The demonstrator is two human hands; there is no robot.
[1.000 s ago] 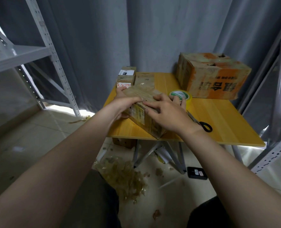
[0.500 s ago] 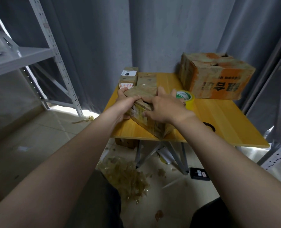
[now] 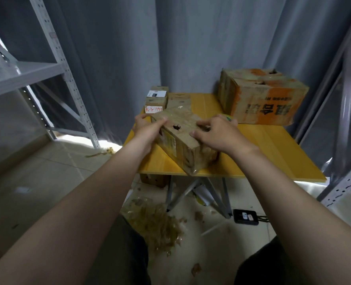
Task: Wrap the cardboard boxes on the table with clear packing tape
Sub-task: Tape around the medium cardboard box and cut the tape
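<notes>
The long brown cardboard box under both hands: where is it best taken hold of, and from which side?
Judging by its pose, the long brown cardboard box suits a grip across its narrow width, left hand and right hand coming from opposite long sides; its near corner overhangs the yellow table.

The big cardboard box (image 3: 261,96) at the far right of the surface (image 3: 273,153) carries large dark printed characters on its orange-banded side; they appear upside down and cannot be made out. A small box (image 3: 154,105) at the far left has a white label with red handwriting, seemingly digits like "1791", uncertain. The box behind it (image 3: 157,93) bears a white sticker whose print is too small to read.
</notes>
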